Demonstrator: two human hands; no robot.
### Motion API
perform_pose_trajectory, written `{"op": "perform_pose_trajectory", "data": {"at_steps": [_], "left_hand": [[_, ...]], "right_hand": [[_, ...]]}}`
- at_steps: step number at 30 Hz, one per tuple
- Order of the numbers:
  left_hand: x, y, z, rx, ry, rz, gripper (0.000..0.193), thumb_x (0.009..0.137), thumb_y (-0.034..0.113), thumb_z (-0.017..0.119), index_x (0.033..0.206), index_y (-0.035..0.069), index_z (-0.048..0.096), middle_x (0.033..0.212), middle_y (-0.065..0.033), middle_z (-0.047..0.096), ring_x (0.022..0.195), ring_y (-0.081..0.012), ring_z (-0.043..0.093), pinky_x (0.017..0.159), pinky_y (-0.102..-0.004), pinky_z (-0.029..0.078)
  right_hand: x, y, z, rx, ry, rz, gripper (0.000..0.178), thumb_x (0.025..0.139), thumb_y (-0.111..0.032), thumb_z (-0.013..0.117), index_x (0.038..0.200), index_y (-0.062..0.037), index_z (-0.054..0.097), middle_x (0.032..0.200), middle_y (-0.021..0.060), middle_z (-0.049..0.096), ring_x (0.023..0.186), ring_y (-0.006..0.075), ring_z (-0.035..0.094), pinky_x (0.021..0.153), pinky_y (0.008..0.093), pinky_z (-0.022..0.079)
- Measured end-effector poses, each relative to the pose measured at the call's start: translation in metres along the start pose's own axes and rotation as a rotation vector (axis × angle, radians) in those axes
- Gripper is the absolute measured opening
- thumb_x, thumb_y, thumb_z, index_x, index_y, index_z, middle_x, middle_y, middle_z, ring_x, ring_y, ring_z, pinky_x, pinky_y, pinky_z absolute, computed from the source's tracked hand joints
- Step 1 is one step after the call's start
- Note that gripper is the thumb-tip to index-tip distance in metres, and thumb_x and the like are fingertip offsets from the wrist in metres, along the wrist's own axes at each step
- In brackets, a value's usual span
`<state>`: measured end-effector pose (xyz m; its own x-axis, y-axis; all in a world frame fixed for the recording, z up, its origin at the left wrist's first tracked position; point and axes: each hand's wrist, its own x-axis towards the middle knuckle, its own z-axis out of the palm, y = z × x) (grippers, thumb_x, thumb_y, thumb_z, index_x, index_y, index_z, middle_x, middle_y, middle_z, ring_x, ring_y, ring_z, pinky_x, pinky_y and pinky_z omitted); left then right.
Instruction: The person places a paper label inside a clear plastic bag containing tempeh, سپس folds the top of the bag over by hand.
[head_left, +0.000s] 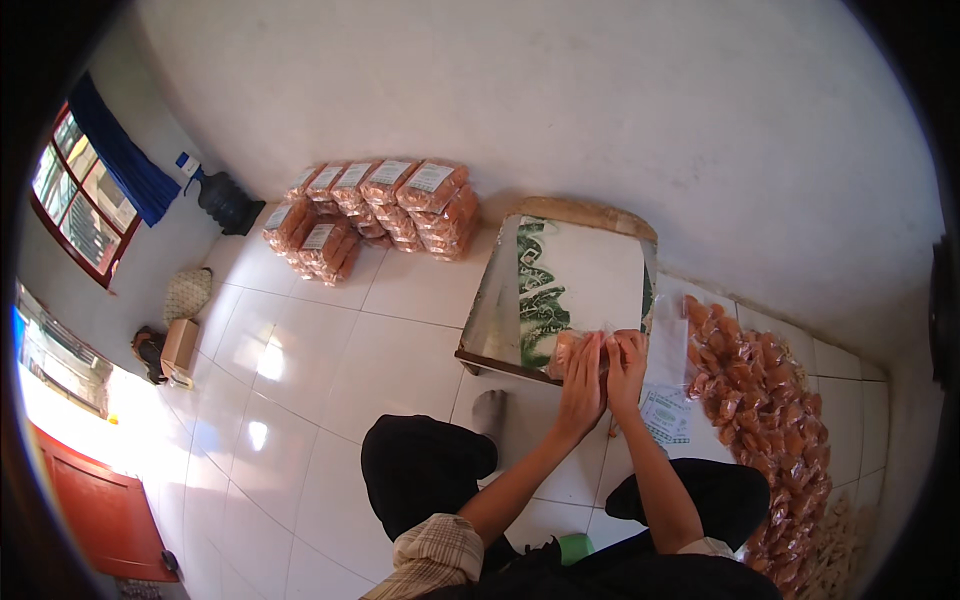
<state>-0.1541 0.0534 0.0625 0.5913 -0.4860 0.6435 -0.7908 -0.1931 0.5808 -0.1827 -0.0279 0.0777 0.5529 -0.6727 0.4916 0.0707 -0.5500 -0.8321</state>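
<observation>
Both hands meet at the near right corner of a low table [495, 290], over a small clear plastic bag of orange crackers [563, 350]. My left hand [582, 393] lies along the bag, its fingers pressed together against the plastic. Beside it, my right hand [627, 372] has its fingers bent and closed at the bag's right end. The hands hide most of the bag, so its opening cannot be made out. Under them the tabletop carries a white and green sheet [590, 285].
Right of the table lie printed labels [665, 413] and a long heap of small bagged orange crackers [760, 420]. Larger labelled packs [400, 205] stand stacked by the wall. A dark water jug [225, 200] and a cardboard box [180, 347] are at the left.
</observation>
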Motion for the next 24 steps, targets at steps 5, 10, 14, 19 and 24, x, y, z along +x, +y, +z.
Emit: {"op": "perform_pose_trajectory", "data": {"at_steps": [5, 10, 14, 19, 24], "left_hand": [[0.006, 0.001, 0.006, -0.117, 0.068, -0.035, 0.054, 0.081, 0.001, 0.052, 0.132, -0.001, 0.033, 0.116, -0.0148, 0.053, 0.109, -0.0286, 0.049, 0.098, -0.0423, 0.028], [0.012, 0.004, 0.009, -0.121, 0.165, -0.069, 0.048, 0.080, -0.001, 0.055, 0.127, 0.001, 0.043, 0.101, -0.0130, 0.059, 0.094, -0.0276, 0.054, 0.091, -0.0390, 0.035], [0.020, -0.003, 0.010, -0.119, 0.200, -0.107, 0.049, 0.078, -0.001, 0.058, 0.125, 0.003, 0.046, 0.090, -0.0101, 0.060, 0.085, -0.0255, 0.056, 0.087, -0.0378, 0.038], [0.027, -0.005, 0.011, -0.054, 0.220, -0.044, 0.048, 0.077, 0.001, 0.061, 0.123, 0.004, 0.049, 0.084, -0.0076, 0.060, 0.077, -0.0228, 0.055, 0.080, -0.0343, 0.042], [0.037, -0.011, 0.008, -0.125, 0.208, -0.034, 0.050, 0.073, -0.002, 0.062, 0.121, 0.005, 0.050, 0.076, -0.0063, 0.059, 0.074, -0.0217, 0.054, 0.077, -0.0331, 0.042]], "right_hand": [[0.003, 0.005, -0.001, 0.116, 0.027, 0.015, 0.012, 0.084, -0.009, 0.054, 0.079, 0.0022, 0.057, 0.088, 0.0095, 0.047, 0.084, 0.0222, 0.043, 0.077, 0.0301, 0.035], [0.007, 0.010, -0.014, 0.206, -0.112, 0.045, 0.008, 0.082, -0.005, 0.054, 0.087, 0.0006, 0.058, 0.093, 0.0085, 0.041, 0.089, 0.0212, 0.041, 0.079, 0.0301, 0.035], [0.018, 0.022, -0.027, 0.160, -0.269, -0.063, 0.012, 0.080, 0.002, 0.053, 0.092, -0.0005, 0.057, 0.092, 0.0080, 0.041, 0.093, 0.0201, 0.041, 0.081, 0.0306, 0.036], [0.026, 0.028, -0.028, 0.200, -0.285, -0.060, 0.021, 0.074, 0.011, 0.053, 0.091, -0.0010, 0.058, 0.089, 0.0086, 0.044, 0.084, 0.0201, 0.047, 0.069, 0.0285, 0.041], [0.028, 0.027, -0.021, 0.123, -0.198, -0.100, 0.024, 0.071, 0.015, 0.054, 0.089, -0.0008, 0.058, 0.084, 0.0089, 0.046, 0.073, 0.0201, 0.052, 0.061, 0.0278, 0.042]]}}
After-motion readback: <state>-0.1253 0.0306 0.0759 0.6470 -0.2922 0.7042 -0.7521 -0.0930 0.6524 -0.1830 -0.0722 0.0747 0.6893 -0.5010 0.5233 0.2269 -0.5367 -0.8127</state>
